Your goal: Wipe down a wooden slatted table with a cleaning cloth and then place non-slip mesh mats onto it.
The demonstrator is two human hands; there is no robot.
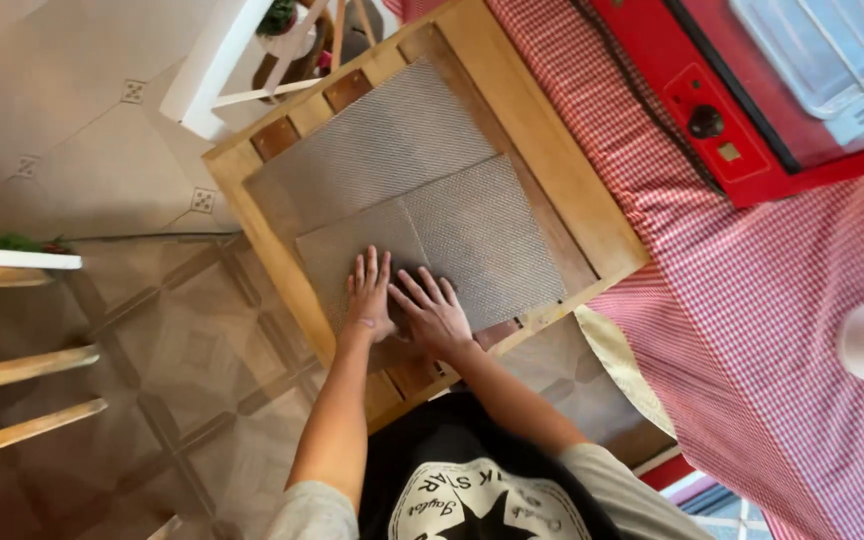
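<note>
Your left hand [369, 293] and right hand [433, 312] lie flat, palms down, fingers spread and gripping nothing, side by side on the near corner of the upper textured mat [452, 250]. That mat sits skewed over a second, similar grey mat [372, 150], both on the slatted wooden table [562, 190]. To the right, the red checked cloth [772, 330] carries a red appliance [752, 110] with a black knob; wooden chair rails [22, 400] show at left. Judgement: to seat the mat well, keep both palms flat, press evenly, and sweep outward from the near corner toward the far edge so no ripple stays. Square its edges to the lower mat and table frame before easing pressure.
</note>
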